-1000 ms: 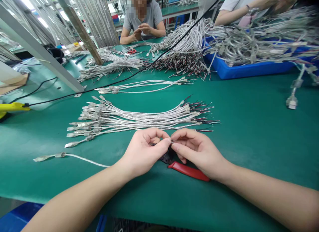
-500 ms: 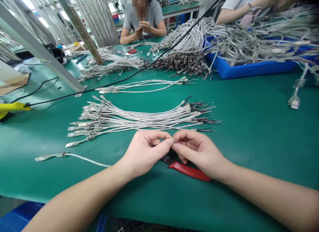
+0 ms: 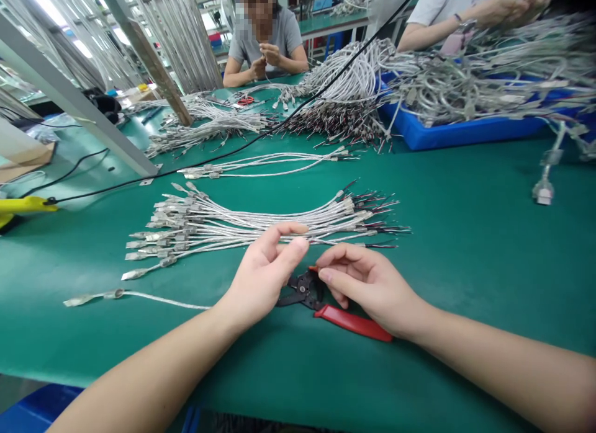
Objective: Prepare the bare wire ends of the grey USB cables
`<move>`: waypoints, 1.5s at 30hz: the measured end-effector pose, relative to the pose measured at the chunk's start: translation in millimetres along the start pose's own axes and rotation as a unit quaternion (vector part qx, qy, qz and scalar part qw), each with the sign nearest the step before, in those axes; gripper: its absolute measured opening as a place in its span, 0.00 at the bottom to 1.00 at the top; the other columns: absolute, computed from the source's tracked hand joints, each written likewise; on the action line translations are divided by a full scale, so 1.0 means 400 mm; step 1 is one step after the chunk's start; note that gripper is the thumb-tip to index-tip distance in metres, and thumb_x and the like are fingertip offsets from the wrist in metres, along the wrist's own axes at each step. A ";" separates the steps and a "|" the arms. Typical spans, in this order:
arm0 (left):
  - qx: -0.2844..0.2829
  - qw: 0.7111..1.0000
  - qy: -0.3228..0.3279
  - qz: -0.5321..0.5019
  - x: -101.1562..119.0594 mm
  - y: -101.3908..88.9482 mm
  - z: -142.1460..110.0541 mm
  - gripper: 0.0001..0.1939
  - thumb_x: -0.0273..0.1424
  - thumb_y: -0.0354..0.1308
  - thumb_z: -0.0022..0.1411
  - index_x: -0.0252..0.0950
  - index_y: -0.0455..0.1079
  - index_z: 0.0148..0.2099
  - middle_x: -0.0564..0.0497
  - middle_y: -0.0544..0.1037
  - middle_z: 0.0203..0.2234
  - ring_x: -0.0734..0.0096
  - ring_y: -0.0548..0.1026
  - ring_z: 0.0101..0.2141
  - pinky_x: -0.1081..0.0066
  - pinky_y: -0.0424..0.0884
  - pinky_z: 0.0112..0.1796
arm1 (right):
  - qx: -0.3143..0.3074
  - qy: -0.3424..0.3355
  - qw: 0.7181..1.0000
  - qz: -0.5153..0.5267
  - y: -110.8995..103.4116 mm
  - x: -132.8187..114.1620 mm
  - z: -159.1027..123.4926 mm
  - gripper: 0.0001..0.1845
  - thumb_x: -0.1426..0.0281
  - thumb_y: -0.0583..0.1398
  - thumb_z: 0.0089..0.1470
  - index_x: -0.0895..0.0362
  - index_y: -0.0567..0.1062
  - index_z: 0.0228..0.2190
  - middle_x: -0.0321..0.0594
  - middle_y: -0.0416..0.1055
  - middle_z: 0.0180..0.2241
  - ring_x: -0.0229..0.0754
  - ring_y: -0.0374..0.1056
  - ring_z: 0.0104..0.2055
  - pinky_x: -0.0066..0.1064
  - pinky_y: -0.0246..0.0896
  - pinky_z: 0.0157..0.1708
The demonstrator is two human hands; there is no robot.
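My left hand (image 3: pixel 263 275) hovers over the green table with thumb and index finger apart and nothing visible between them; its lower fingers are hidden. A single white cable (image 3: pixel 162 298) with a USB plug runs from the left and disappears behind my left wrist. My right hand (image 3: pixel 367 284) has thumb and index fingertip close together in a pinch; whatever they hold is too small to make out. Below and between both hands lies a wire stripper (image 3: pixel 303 288) with black jaws and red handles, partly covered by my right hand. Just beyond them is a bundle of white USB cables (image 3: pixel 261 221) with bare wire ends to the right.
Several more cables (image 3: pixel 265 163) lie farther back, before a large cable heap (image 3: pixel 344 92). A blue tray (image 3: pixel 437 137) overflows with cables at right. A black cord (image 3: pixel 205 160) crosses the table (image 3: pixel 465 234). Two people (image 3: pixel 265 48) sit opposite; a metal post (image 3: pixel 93 104) stands left.
My hands were together, fingertips touching over a small piece. My left hand has since drawn away to the left and its fingers have parted, uncovering the stripper's jaws. My right hand stays nearly in place.
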State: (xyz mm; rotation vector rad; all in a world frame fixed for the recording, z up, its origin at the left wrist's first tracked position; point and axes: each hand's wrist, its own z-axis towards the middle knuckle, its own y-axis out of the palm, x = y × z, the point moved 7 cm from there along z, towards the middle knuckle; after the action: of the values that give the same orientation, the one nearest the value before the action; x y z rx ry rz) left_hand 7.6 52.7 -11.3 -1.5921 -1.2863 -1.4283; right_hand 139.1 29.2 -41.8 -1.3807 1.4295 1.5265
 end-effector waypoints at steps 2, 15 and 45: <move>-0.033 0.998 -0.013 -0.057 -0.004 0.003 -0.001 0.12 0.40 0.55 0.64 0.38 0.67 0.44 0.60 0.58 0.18 0.81 0.50 0.19 0.77 0.47 0.21 | 0.008 -0.001 1.000 0.006 -0.004 0.002 0.001 0.13 0.64 0.69 0.49 0.58 0.73 0.31 0.30 0.66 0.20 0.31 0.60 0.18 0.24 0.56 0.18; -0.124 0.989 -0.057 0.063 -0.022 0.054 -0.019 0.10 0.33 0.53 0.65 0.32 0.65 0.33 0.54 0.69 0.25 0.81 0.64 0.24 0.77 0.59 0.26 | -0.025 -0.032 0.999 0.014 -0.011 0.000 0.009 0.08 0.66 0.65 0.57 0.57 0.79 0.28 0.33 0.69 0.23 0.31 0.59 0.20 0.25 0.54 0.22; -0.059 0.985 -0.018 0.161 -0.026 0.046 -0.007 0.14 0.38 0.58 0.62 0.34 0.64 0.29 0.57 0.65 0.20 0.80 0.60 0.23 0.77 0.56 0.24 | 0.016 0.075 0.991 0.105 -0.010 0.010 0.005 0.19 0.62 0.69 0.48 0.59 0.70 0.17 0.30 0.58 0.13 0.31 0.52 0.16 0.26 0.45 0.17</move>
State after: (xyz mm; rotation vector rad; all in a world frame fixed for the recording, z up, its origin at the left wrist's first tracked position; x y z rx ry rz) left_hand 24.6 41.7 -18.1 -1.8163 -0.9233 -1.2958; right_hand 141.1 31.3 -47.0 -1.3862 1.7317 1.5482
